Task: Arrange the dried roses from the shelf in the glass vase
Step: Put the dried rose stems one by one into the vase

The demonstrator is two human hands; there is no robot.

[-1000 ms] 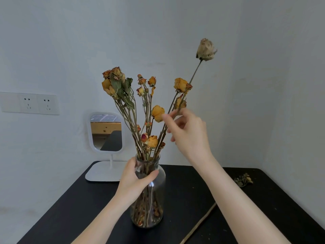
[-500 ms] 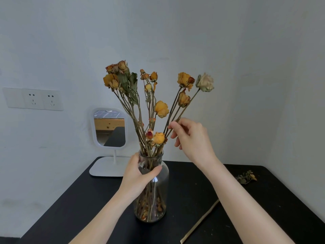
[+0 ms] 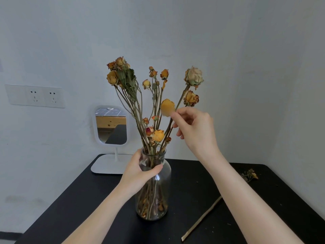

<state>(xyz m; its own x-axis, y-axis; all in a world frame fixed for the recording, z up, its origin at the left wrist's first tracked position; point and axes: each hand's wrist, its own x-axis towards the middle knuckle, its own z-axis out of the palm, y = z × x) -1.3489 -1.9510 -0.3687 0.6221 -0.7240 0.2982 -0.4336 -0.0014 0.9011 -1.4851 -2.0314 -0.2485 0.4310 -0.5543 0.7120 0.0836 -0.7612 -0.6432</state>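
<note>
1. My left hand (image 3: 140, 171) grips the neck of the glass vase (image 3: 154, 187) on the black table (image 3: 202, 191).
2. My right hand (image 3: 193, 127) pinches the pale rose's (image 3: 194, 76) stem among the dried roses (image 3: 123, 74) standing in the vase.
3. Step in hand: seating this stem; next, I judge, a gentle release.

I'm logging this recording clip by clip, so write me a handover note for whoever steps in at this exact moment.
Left hand: wrapped around the neck of the glass vase, steadying it on the black table.
Right hand: fingertips pinched on the stem of the pale rose, whose lower end runs into the vase mouth.
Done: a bunch of dried yellow roses stands in the vase, and the pale one is in too.
Left: release the pale stem and adjust it if needed. A bare stick and a small dried sprig lie on the table to the right; the shelf is not in view.
</note>
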